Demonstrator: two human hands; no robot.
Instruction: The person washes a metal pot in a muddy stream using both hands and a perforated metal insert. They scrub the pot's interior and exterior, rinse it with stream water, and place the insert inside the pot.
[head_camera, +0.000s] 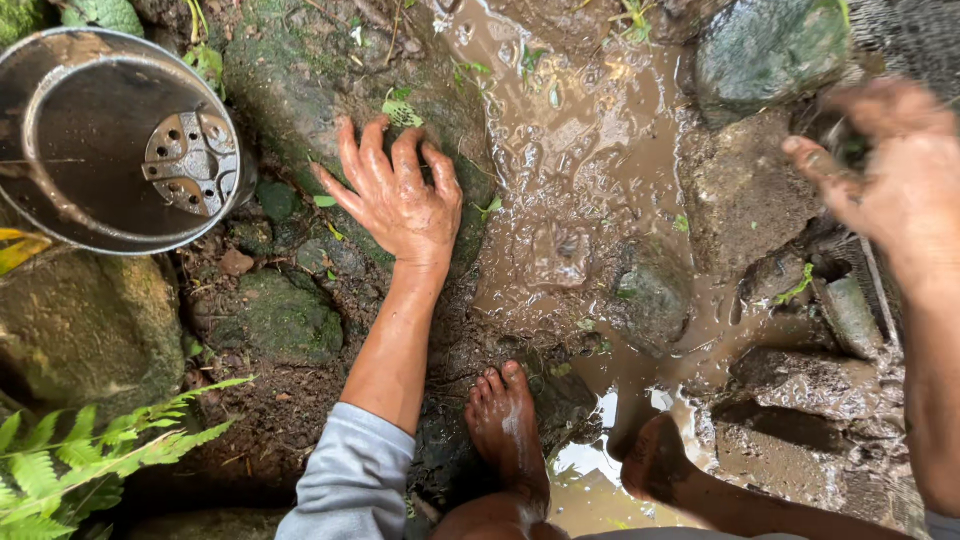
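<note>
Splayed flat, your left hand grips nothing, bracing you on the mossy green rock. Right of that rock, your blurred, muddy right hand curls; its hold is unclear. Left sits a round metal pot.

At your top left you see a round metal pot with a holed plate inside. A green fern grows at the bottom left. Brown muddy water runs past a grey stone.
</note>
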